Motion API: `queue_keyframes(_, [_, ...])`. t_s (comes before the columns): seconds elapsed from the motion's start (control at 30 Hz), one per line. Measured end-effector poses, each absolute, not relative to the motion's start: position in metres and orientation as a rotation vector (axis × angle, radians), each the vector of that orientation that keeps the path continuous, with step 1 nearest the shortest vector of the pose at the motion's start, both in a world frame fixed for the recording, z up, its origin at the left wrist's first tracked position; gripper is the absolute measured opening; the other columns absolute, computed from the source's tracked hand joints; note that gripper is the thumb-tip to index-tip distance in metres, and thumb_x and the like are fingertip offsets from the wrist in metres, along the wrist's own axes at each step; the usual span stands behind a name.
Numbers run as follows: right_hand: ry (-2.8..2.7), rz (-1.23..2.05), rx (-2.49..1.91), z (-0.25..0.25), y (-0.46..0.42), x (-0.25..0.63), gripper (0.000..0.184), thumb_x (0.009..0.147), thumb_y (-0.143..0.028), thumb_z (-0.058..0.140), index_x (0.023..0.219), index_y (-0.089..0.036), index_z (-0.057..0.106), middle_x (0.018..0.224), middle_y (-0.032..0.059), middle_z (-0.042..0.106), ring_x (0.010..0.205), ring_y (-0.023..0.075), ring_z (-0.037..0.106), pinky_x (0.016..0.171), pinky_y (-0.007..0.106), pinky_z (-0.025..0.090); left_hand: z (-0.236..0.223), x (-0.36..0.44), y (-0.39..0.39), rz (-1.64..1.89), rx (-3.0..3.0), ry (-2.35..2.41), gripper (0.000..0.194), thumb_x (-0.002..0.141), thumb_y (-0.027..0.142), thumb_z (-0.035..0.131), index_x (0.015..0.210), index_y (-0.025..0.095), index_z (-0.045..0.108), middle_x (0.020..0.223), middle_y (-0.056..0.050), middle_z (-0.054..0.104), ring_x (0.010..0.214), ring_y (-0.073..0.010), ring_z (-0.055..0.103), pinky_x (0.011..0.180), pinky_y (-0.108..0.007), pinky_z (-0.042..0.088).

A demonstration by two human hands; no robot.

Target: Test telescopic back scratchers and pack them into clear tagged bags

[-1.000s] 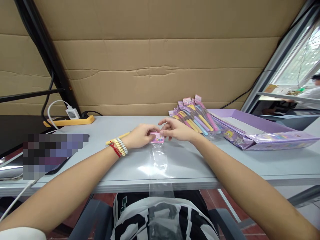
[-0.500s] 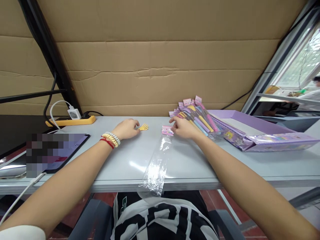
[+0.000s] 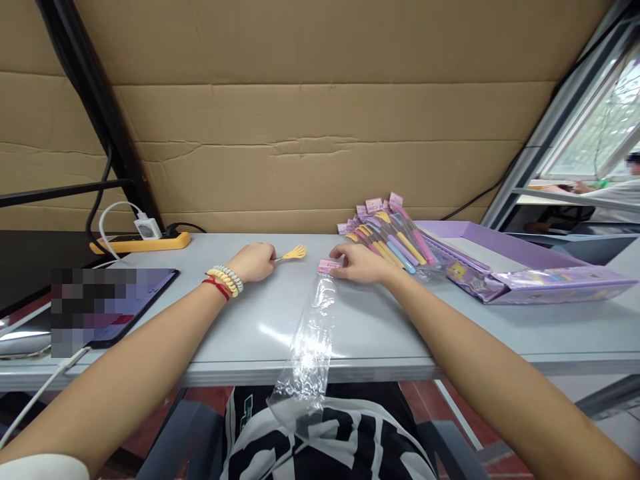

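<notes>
My left hand (image 3: 254, 261) is closed around the handle of a small yellow hand-shaped scratcher (image 3: 295, 253), whose claw end points right over the grey table (image 3: 380, 333). My right hand (image 3: 361, 263) pinches the pink header card (image 3: 328, 265) of a long clear plastic sleeve (image 3: 310, 347). The sleeve lies across the table and hangs over the front edge above my lap. The two hands are a short way apart.
A fan of packed pastel scratchers (image 3: 387, 233) lies just right of my right hand, beside a purple box and lid (image 3: 520, 267). A tablet (image 3: 113, 300) lies at the left, a yellow power strip with charger (image 3: 143, 239) at the back left. Cardboard lines the back.
My hands parted from the pink header. The left picked up the yellow scratcher and now points it right. The right slid the sleeve away from me, then a little leftward.
</notes>
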State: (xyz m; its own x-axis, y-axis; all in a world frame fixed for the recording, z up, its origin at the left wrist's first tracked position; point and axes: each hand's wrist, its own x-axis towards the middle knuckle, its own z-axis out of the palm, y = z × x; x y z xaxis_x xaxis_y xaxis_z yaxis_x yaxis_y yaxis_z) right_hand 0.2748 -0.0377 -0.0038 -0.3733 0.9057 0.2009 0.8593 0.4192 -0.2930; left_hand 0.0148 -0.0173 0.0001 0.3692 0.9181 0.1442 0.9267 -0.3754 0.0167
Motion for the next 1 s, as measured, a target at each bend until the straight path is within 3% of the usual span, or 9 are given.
queue_keyframes(0.2, [-2.159, 0.221, -1.271, -0.003, -0.039, 0.269, 0.042, 0.074, -0.047, 0.063, 0.101, -0.015, 0.063, 0.109, 0.0112, 0.064, 0.097, 0.0222, 0.058, 0.078, 0.033, 0.046, -0.003, 0.028, -0.026, -0.578, -2.674, -1.411, 0.019, 0.083, 0.021, 0.044, 0.089, 0.017, 0.062, 0.094, -0.008, 0.066, 0.084, -0.0213, 0.060, 0.073, -0.032, 0.044])
queue_keyframes(0.3, [-2.038, 0.527, -1.149, -0.001, -0.040, 0.266, 0.037, 0.076, -0.048, 0.062, 0.093, -0.014, 0.062, 0.092, 0.0089, 0.067, 0.079, 0.0166, 0.061, 0.068, 0.029, 0.047, -0.004, 0.032, -0.030, -0.727, -2.737, -1.257, 0.018, 0.085, 0.021, 0.044, 0.090, 0.017, 0.060, 0.092, -0.007, 0.064, 0.082, -0.0196, 0.058, 0.072, -0.031, 0.044])
queue_keyframes(0.47, [-1.811, 0.891, -1.088, 0.005, -0.044, 0.263, 0.028, 0.078, -0.041, 0.062, 0.078, -0.014, 0.058, 0.069, 0.0043, 0.065, 0.054, 0.0082, 0.053, 0.050, 0.021, 0.042, -0.003, 0.035, -0.034, -0.904, -2.764, -1.095, 0.016, 0.087, 0.022, 0.045, 0.093, 0.017, 0.059, 0.091, -0.006, 0.063, 0.079, -0.0169, 0.056, 0.072, -0.030, 0.045])
queue_keyframes(0.7, [-1.671, 0.893, -1.194, 0.008, -0.041, 0.262, 0.009, 0.075, -0.018, 0.058, 0.066, -0.014, 0.057, 0.059, 0.0016, 0.062, 0.045, 0.0065, 0.050, 0.041, 0.019, 0.036, -0.001, 0.038, -0.037, -0.883, -2.802, -1.014, 0.019, 0.086, 0.026, 0.050, 0.099, 0.016, 0.060, 0.089, -0.005, 0.064, 0.074, -0.0151, 0.057, 0.069, -0.029, 0.045])
queue_keyframes(0.87, [-1.508, 0.884, -1.127, 0.012, -0.039, 0.268, 0.009, 0.075, -0.019, 0.055, 0.068, -0.015, 0.055, 0.056, 0.0002, 0.060, 0.041, 0.0072, 0.049, 0.038, 0.019, 0.035, -0.001, 0.038, -0.038, -0.801, -2.878, -1.072, 0.024, 0.083, 0.029, 0.051, 0.103, 0.019, 0.061, 0.083, -0.001, 0.068, 0.064, -0.0125, 0.057, 0.063, -0.027, 0.043])
queue_keyframes(1.0, [-1.407, 0.901, -1.099, 0.014, -0.038, 0.270, 0.010, 0.074, -0.020, 0.056, 0.066, -0.016, 0.053, 0.054, -0.0002, 0.059, 0.039, 0.0075, 0.049, 0.036, 0.019, 0.035, 0.000, 0.037, -0.038, -0.734, -2.873, -1.143, 0.024, 0.083, 0.032, 0.049, 0.093, 0.019, 0.066, 0.079, -0.003, 0.068, 0.064, -0.0134, 0.056, 0.060, -0.027, 0.041])
